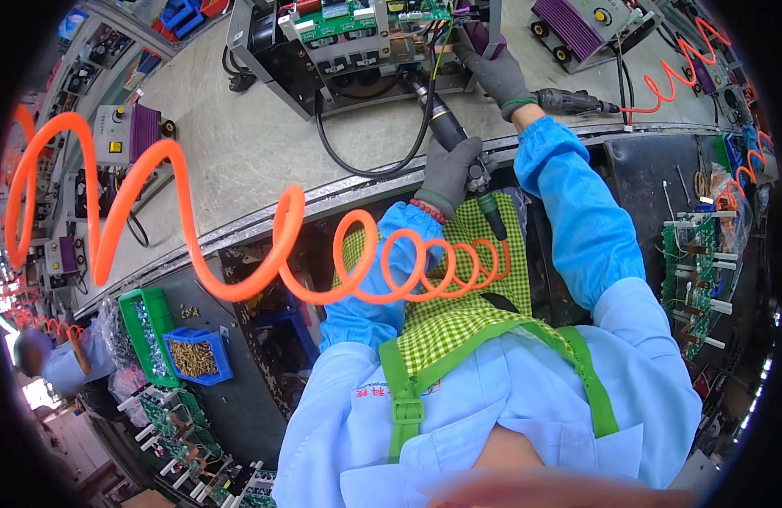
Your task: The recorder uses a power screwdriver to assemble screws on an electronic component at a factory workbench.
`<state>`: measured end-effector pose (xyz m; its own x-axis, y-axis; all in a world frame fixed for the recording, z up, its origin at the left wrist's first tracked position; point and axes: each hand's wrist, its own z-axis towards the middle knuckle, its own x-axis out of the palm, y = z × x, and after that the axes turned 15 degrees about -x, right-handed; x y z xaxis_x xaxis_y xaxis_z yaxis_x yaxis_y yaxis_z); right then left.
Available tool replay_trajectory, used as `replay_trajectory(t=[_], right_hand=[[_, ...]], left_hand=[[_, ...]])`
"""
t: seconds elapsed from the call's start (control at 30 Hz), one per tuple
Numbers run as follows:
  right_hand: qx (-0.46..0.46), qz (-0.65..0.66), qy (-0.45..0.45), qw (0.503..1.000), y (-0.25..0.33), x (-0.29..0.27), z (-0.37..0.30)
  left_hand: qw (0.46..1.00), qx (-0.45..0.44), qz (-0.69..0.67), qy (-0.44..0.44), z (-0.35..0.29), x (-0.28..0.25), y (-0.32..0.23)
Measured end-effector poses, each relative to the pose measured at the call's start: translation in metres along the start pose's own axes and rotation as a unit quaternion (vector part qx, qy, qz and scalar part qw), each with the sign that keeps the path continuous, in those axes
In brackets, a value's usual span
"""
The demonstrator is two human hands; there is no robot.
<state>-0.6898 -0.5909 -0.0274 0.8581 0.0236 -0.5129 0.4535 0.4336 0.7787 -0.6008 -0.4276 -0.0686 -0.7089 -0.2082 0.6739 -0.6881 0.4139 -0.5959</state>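
My left hand (448, 179), in a grey glove, is closed around a black air screwdriver (444, 123) with an orange coiled hose. The tool's tip points up into an opened metal chassis (281, 63) on the bench, among its inner parts. My right hand (498, 78), also gloved, grips the right side of the chassis near a purple panel; some fingertips are hidden there. Green circuit boards (331, 34), wires and a yellow-green cable fill the chassis. A black cable (331, 151) loops out of its front.
A second air screwdriver (567, 102) lies right of my right hand. Purple-sided units (577, 32) stand on the bench (204, 110). The orange coiled hose (238, 288) crosses before me. Below left sit a blue bin of screws (226, 366), a green bin (132, 317) and circuit boards (179, 423).
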Motion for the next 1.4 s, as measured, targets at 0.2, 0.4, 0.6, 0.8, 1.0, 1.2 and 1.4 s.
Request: replay_trajectory(t=[0.2, 0.4, 0.6, 0.8, 1.0, 1.2, 1.4], right_hand=[[-0.040, 0.028, -0.003, 0.999, -0.008, 0.003, 0.002], [-0.034, 0.012, 0.007, 0.999, -0.012, 0.003, 0.007], [-0.033, 0.042, -0.015, 0.998, -0.009, 0.000, 0.003], [-0.066, 0.066, -0.004, 0.996, 0.013, 0.000, -0.007], [-0.079, 0.044, -0.020, 0.996, -0.054, 0.015, 0.008], [-0.068, 0.001, 0.033, 0.997, -0.015, 0.003, 0.006], [-0.023, -0.028, 0.005, 0.999, -0.020, 0.002, 0.006]], left_hand=[[0.999, 0.034, -0.014, -0.029, 0.006, 0.009, 0.010], [0.998, 0.036, -0.055, 0.006, 0.005, 0.012, 0.004], [0.992, 0.091, -0.038, -0.082, 0.013, 0.015, 0.021], [0.998, -0.066, -0.008, 0.025, -0.001, -0.018, -0.011], [0.977, 0.118, 0.017, -0.177, 0.023, 0.061, 0.062], [0.984, 0.097, 0.061, -0.135, 0.006, 0.024, 0.043], [0.997, 0.072, -0.012, -0.016, -0.003, 0.006, 0.018]])
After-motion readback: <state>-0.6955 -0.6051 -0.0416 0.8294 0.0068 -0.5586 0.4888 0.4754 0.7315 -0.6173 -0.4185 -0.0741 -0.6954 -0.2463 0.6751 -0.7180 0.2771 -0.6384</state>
